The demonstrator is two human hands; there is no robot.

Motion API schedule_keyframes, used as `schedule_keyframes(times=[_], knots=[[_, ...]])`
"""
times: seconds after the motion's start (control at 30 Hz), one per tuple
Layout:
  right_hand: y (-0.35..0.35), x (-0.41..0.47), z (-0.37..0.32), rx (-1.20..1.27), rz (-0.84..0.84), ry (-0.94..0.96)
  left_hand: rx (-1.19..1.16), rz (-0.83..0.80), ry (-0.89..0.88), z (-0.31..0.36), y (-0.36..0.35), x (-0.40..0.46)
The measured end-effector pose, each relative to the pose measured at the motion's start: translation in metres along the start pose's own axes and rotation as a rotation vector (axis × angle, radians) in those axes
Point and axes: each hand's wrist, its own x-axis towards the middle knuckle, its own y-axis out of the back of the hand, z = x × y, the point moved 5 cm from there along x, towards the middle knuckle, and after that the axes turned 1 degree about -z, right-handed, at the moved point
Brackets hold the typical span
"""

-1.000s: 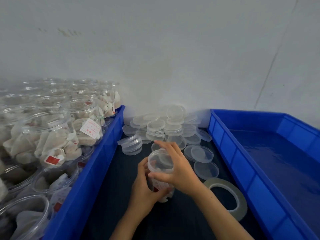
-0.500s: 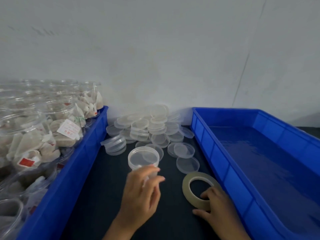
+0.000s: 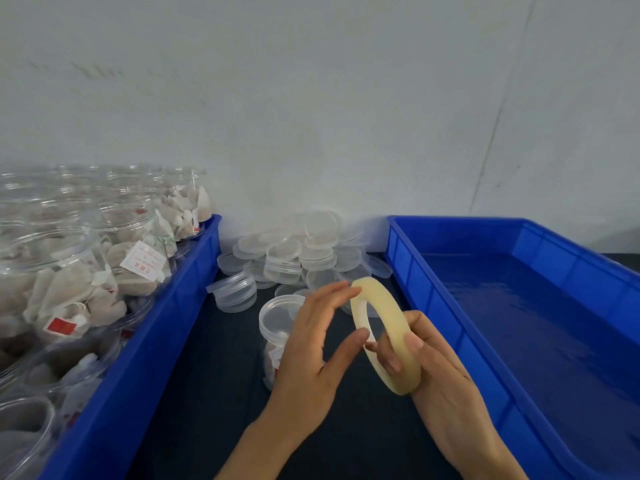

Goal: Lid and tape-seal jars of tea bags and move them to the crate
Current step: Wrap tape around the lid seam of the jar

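Centre frame: jar (image 3: 277, 327) lidded, not yet taped. Right hand (image 3: 440, 368) grips tape roll (image 3: 384, 330); left hand (image 3: 311, 344) fingers its rim, fingers loosely extended. Crate (image 3: 519, 306) at right holds nothing; many unlidded jars (image 3: 62, 271) remain at left.

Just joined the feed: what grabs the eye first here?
Centre front, the right hand grips a pale yellowish ring-shaped roll of tape, the left hand touching it over a lidded clear plastic jar. An empty blue plastic crate sits right, a blue crate of open tea-bag jars left.
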Motion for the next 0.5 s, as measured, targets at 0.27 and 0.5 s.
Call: schedule_keyframes(times=[0.27, 0.5], knots=[[-0.03, 0.034, -0.003, -0.072, 0.007, -0.017, 0.034, 0.165, -0.077, 0.016, 0.024, 0.002], [-0.049, 0.044, 0.01, -0.245, -0.094, 0.086, 0.181, 0.208, -0.099, 0.015, 0.033, 0.003]])
